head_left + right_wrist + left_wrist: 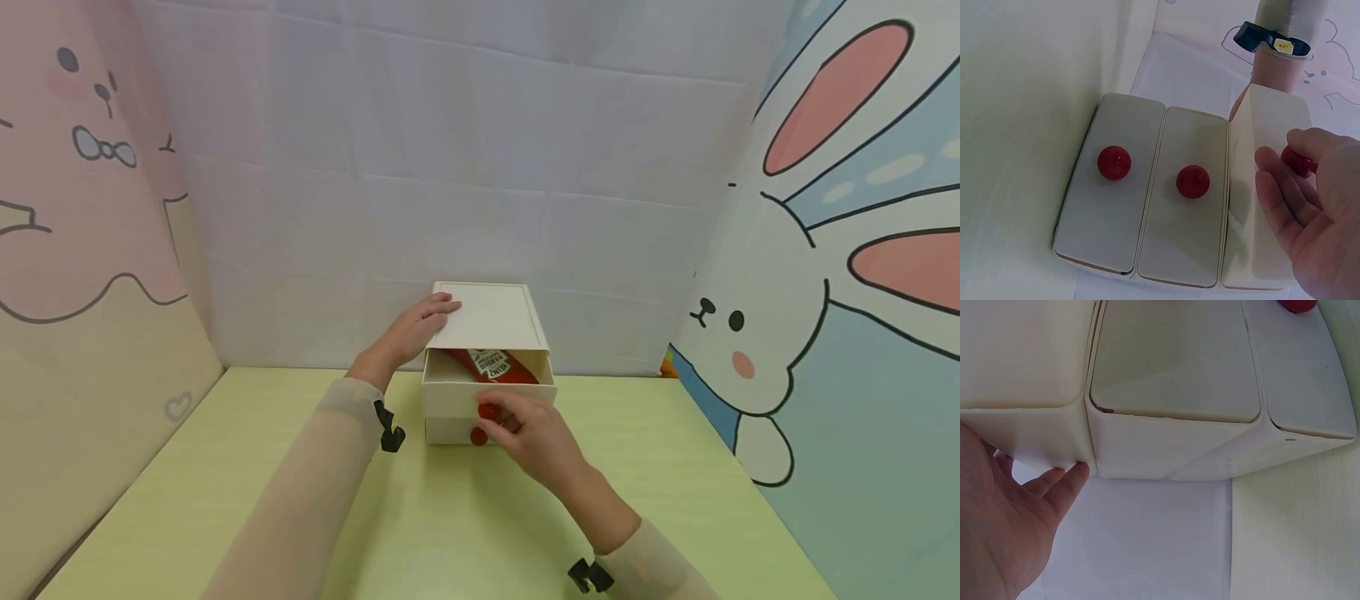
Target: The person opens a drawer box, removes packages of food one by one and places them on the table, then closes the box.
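A small white drawer cabinet (491, 312) stands against the back curtain, its top drawer (450, 398) pulled out. Inside that drawer lies a red Heinz packet (501, 365), partly covered by the cabinet top. My left hand (412, 332) rests on the cabinet's upper left edge, fingers extended. With thumb and index finger, my right hand (536, 437) pinches the top drawer's round red knob (1297, 161). The middle drawer (1185, 237) and the bottom drawer (1100, 212) are closed, each with its own red knob.
The cabinet sits on a pale green table (300, 533). A white curtain (480, 167) hangs directly behind it. Cartoon-printed cloths, one with a rabbit (765, 333), border the left and right sides.
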Motion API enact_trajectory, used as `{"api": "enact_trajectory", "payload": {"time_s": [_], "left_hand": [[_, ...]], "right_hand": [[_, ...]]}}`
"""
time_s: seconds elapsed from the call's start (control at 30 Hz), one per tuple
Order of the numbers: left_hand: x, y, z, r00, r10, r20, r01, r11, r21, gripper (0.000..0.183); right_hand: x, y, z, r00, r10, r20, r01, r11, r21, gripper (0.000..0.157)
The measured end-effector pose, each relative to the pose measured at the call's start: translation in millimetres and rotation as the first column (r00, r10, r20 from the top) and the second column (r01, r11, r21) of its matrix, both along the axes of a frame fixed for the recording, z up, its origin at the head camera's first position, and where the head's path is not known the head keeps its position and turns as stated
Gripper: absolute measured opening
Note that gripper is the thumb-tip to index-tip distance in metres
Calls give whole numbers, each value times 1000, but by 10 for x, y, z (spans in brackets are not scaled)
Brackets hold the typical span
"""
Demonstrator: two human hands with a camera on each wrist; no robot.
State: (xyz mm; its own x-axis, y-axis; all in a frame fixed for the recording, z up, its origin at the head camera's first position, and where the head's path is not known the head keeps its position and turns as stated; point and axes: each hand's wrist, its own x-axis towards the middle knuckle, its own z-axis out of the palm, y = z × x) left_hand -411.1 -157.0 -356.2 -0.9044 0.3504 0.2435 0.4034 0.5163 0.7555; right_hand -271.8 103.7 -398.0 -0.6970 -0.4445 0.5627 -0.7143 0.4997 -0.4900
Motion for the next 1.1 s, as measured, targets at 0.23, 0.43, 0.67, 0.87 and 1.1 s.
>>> {"api": "enact_trajectory", "payload": {"time_s": [0.23, 0.43, 0.67, 0.87, 1.1], "left_hand": [[-11, -13, -25, 1000, 8, -4, -8, 1000, -1, 51], [-13, -5, -13, 1000, 8, -2, -8, 1000, -3, 52], [-15, 0, -2, 1000, 12, -16, -12, 1000, -2, 52], [-13, 1, -5, 1000, 15, -12, -15, 1000, 2, 52], [3, 10, -12, 1000, 21, -8, -21, 1000, 0, 52]], "right_hand": [[24, 1, -13, 1000, 6, -9, -6, 1000, 7, 30], [43, 12, -4, 1000, 9, -20, -8, 1000, 7, 31], [62, 29, -21, 999, 12, -35, -13, 1000, -1, 31], [100, 38, -24, 999, 7, -35, -7, 1000, 4, 32], [134, 53, -22, 1000, 22, -20, -22, 1000, 12, 30]]}}
